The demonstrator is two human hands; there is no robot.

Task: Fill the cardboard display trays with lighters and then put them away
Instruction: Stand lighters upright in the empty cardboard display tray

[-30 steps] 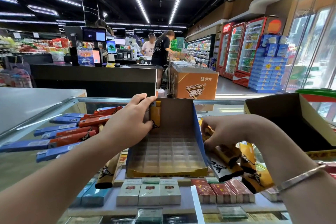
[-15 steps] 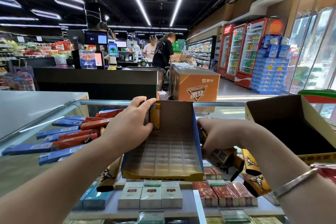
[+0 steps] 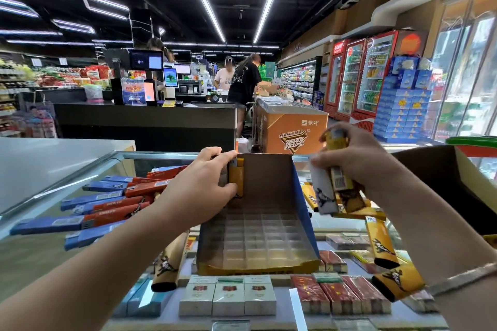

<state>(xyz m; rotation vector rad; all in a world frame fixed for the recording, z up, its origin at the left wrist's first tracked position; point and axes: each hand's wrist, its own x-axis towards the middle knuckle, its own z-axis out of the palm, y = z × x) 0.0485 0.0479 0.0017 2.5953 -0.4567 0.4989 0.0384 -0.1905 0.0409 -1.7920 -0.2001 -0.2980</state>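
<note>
A cardboard display tray (image 3: 269, 188) with a clear gridded insert stands on the glass counter in front of me. My left hand (image 3: 199, 185) grips its left wall, thumb against a yellow lighter (image 3: 238, 177) standing in the back left corner. My right hand (image 3: 355, 158) is raised to the right of the tray and holds a bundle of lighters (image 3: 333, 188), yellow and white ones, upright. More yellow lighters (image 3: 380, 246) lie loose on the glass at the right. Red and blue lighters (image 3: 107, 204) lie in a pile at the left.
A second, dark cardboard tray (image 3: 435, 169) stands open at the right. Cigarette packs (image 3: 228, 295) show under the glass counter top. One yellow lighter (image 3: 168, 263) lies by the tray's left front corner. A checkout counter, an orange freezer and people are farther back.
My right hand has lifted from the loose lighters on the glass, bringing up a bundle of them beside the tray. My left hand stays on the tray's left wall.
</note>
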